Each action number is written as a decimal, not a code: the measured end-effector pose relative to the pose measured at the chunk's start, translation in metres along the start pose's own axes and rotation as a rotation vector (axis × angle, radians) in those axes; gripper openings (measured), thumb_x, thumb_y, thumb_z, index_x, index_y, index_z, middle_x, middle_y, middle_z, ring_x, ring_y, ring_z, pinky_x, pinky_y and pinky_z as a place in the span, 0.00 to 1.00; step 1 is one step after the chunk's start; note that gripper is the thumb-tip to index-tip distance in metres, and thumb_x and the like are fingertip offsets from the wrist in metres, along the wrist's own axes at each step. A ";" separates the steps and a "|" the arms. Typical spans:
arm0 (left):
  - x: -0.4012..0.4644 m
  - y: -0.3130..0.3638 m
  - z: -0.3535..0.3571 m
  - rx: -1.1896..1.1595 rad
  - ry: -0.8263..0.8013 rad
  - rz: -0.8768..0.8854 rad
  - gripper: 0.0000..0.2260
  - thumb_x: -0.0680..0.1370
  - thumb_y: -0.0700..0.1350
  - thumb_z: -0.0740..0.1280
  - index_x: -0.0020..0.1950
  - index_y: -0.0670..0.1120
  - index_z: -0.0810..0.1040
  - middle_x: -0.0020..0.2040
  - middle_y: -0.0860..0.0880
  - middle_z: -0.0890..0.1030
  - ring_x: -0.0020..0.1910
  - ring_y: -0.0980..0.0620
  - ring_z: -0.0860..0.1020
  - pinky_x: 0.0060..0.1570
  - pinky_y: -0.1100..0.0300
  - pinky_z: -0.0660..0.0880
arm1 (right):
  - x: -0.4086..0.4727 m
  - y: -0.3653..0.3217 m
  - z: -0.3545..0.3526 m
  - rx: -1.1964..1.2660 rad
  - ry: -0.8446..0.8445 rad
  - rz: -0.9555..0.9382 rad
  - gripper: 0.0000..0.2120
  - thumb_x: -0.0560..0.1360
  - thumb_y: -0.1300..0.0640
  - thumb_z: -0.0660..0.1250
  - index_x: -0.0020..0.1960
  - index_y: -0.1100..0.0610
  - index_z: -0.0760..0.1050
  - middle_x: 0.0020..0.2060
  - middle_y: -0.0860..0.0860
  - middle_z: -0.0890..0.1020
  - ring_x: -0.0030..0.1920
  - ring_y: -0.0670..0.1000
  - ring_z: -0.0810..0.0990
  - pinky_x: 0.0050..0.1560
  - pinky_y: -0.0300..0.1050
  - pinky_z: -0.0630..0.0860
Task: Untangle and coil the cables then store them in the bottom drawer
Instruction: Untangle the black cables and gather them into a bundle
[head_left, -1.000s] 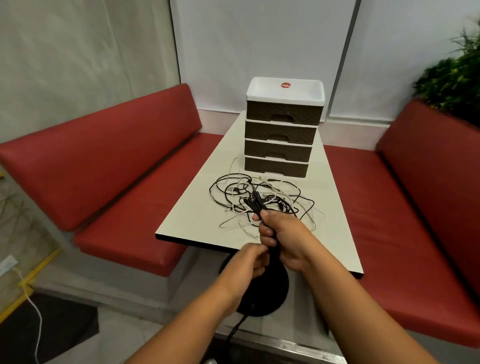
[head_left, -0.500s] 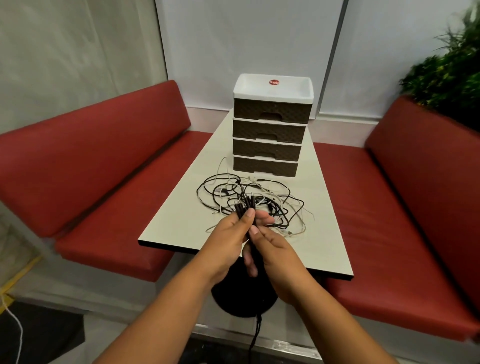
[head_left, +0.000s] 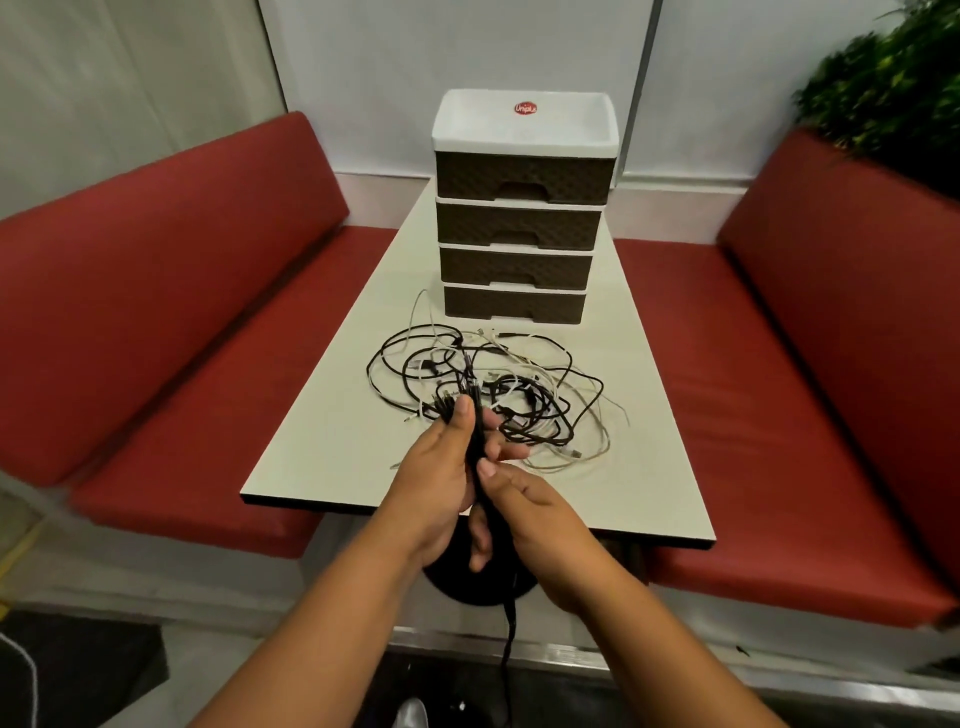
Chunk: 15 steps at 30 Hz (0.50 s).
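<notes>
I am seeing the place under soft, even indoor light, rather dim and a little warm. The pale rectangular tabletop (head_left: 322, 447) is giving back a mild sheen without hard glare, and the white top of the brown four-drawer plastic organiser (head_left: 524, 122) is looking almost washed out. Shadows under the tangled black and white cables (head_left: 540, 410) are staying faint. The wide lens is bending the red padded benches (head_left: 156, 291) outward. The green leafy plant (head_left: 893, 78) is looking smeared and soft.
</notes>
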<state>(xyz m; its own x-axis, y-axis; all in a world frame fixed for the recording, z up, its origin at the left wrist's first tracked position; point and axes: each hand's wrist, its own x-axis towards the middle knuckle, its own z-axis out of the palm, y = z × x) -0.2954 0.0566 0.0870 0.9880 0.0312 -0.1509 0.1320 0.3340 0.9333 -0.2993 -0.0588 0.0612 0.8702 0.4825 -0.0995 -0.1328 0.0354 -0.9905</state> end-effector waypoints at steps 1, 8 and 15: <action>0.007 0.001 -0.003 -0.011 0.011 -0.010 0.18 0.81 0.57 0.55 0.50 0.44 0.73 0.32 0.50 0.75 0.39 0.52 0.83 0.23 0.64 0.69 | 0.006 0.003 0.001 -0.014 -0.006 0.011 0.18 0.83 0.50 0.53 0.40 0.58 0.72 0.26 0.56 0.73 0.27 0.53 0.76 0.37 0.41 0.74; 0.052 0.012 -0.034 -0.221 -0.016 -0.041 0.15 0.80 0.57 0.58 0.44 0.47 0.69 0.30 0.52 0.62 0.24 0.58 0.58 0.25 0.65 0.57 | 0.042 0.027 0.016 -0.050 -0.053 0.015 0.14 0.84 0.55 0.53 0.43 0.61 0.68 0.29 0.56 0.68 0.36 0.58 0.72 0.38 0.35 0.74; 0.087 0.029 -0.069 -0.207 -0.024 -0.062 0.16 0.79 0.60 0.58 0.42 0.48 0.71 0.29 0.54 0.59 0.22 0.60 0.55 0.20 0.67 0.52 | 0.075 0.042 0.004 -0.401 -0.033 0.058 0.14 0.81 0.46 0.60 0.47 0.54 0.78 0.38 0.53 0.80 0.37 0.44 0.77 0.40 0.34 0.73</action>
<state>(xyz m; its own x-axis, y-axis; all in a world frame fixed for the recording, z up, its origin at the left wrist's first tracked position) -0.2111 0.1343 0.0780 0.9805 -0.0165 -0.1957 0.1754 0.5213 0.8351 -0.2420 -0.0178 0.0122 0.8502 0.5016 -0.1599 0.0197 -0.3337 -0.9425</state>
